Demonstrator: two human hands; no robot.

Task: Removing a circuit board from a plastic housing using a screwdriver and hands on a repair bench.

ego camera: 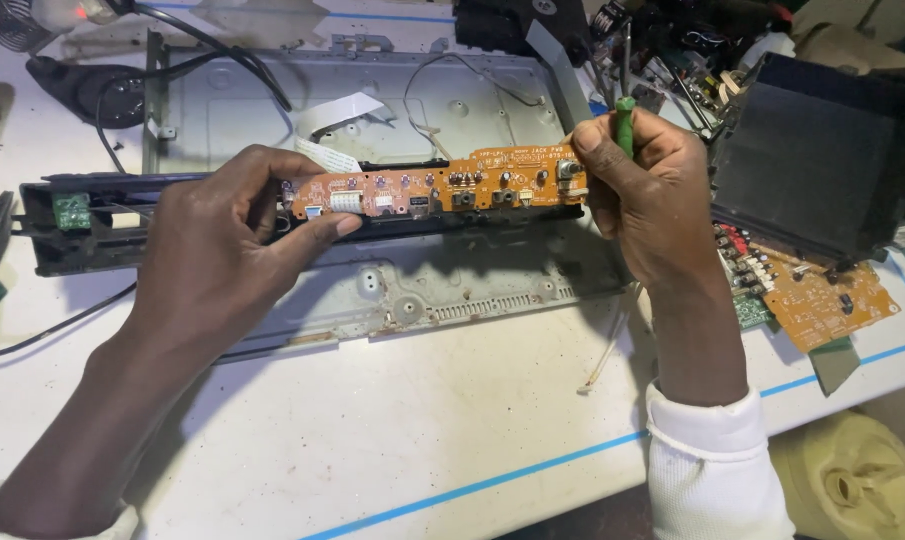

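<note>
Far left of frame: black plastic front panel [102, 225] runs from the left edge toward centre, small green board [71, 210] clipped in at its end. Black cable [52, 330] trails off lower left.

Left hand [222, 245], centre-left: closed in a pinch, thumb underneath and fingers on top, gripping the left end of the long orange circuit board [442, 188] and the panel behind it. Board sits mid-frame, lying along the panel's top edge, component side to camera, white connectors toward the left end, black jacks toward the right.

Behind it, upper centre: bare grey metal chassis [472, 110] with a white ribbon cable [332, 125] folded on it.

Right hand [637, 190], centre-right: fist closed round a green-handled screwdriver [624, 125], shaft going up out of the fist; the working end is hidden by the hand, so contact point on the board can't be told. Hand is right at the board's right end.

Judgement on doing it well: keep the left pinch on the board edges, not the parts; keep the tool square to the fastener or clip, light force, don't lever against the jacks. Support the board along its length so it doesn't flex.

Right of frame: black box-shaped module [822, 150] and a second orange board [822, 300] beneath it, well apart from the work. White table [422, 440] with blue tape lines.
</note>
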